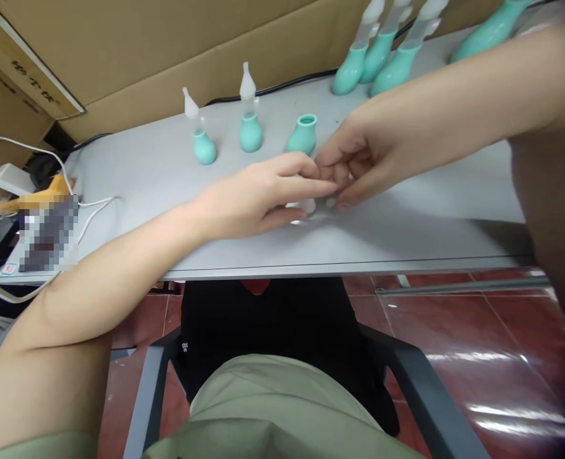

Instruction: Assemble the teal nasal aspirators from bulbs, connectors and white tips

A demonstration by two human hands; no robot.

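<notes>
My left hand (267, 194) is low over the middle of the table, its thumb and fingers closed around a clear plastic piece (307, 206) that is mostly hidden under them. Close against its fingertips is my right hand (353, 162), fingers curled into a pinch. A small whitish bit (330, 202) shows by the right fingertips; what they hold is otherwise hidden. Just behind both hands is an open-necked teal rubber bulb (303, 135) without a top. To its left stand two small teal bulb aspirators with clear tubes and white tips, one nearer (204, 146) and another (250, 132).
Several larger teal aspirators (350, 71) stand at the back right, beneath my right forearm. A cardboard wall (191, 44) and black cable (282, 87) run along the back. At left lie a white charger (12, 178), a yellow object (55, 190) and a blurred-out item (48, 236).
</notes>
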